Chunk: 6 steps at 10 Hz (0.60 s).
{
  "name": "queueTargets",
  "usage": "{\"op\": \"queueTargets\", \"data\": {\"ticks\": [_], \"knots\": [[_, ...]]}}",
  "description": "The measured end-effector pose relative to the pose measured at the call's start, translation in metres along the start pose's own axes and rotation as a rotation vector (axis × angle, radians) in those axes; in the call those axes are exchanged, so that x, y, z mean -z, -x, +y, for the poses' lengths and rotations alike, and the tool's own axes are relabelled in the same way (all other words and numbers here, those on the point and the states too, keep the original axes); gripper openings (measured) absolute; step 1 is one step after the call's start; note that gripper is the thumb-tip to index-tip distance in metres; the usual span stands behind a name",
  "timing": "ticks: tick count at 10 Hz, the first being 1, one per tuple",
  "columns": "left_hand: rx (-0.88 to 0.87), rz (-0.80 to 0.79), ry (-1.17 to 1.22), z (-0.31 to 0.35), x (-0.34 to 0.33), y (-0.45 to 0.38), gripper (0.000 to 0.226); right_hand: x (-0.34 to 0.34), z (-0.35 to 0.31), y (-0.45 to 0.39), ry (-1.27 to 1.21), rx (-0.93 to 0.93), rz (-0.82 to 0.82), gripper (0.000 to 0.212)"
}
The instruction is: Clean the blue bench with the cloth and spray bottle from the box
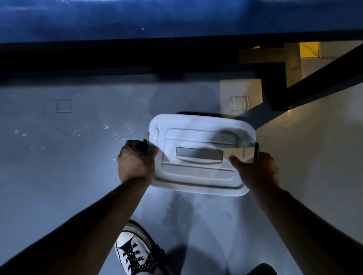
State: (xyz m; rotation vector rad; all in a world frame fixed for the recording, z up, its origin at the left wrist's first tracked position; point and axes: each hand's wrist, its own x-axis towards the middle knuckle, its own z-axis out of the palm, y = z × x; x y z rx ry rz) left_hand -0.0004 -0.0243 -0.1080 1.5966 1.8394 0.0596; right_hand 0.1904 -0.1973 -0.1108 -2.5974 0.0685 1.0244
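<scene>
The white box (199, 155), lid on, sits on the grey floor (64, 160) just in front of the blue bench (121, 11), and the person has it from both ends. Best to free both side latches evenly so the lid lifts flat. Left hand (135, 160) is curled closed on the left clip, right hand (255, 169) clamped on the right end, thumb lying across the lid

floor (63, 171): grey, speckled | 2 white sneakers (135, 251) | wooden blocks (292, 61)
</scene>
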Motion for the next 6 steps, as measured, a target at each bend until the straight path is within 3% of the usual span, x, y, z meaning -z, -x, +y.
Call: {"op": "queueTargets", "data": {"ticks": [1, 4, 6], "knots": [[-0.022, 0.047, -0.029, 0.0, -0.004, 0.003, 0.029, -0.007, 0.001, 0.005, -0.009, 0.015, 0.115, 0.075], [-0.048, 0.109, -0.088, 0.0, -0.009, 0.011, 0.027, -0.015, -0.006, 0.018, 0.015, 0.034, 0.219, 0.072], [-0.096, -0.095, 0.01, 0.001, 0.025, 0.002, 0.025, 0.016, 0.001, 0.022, 0.002, 0.088, -0.007, 0.073]]}}
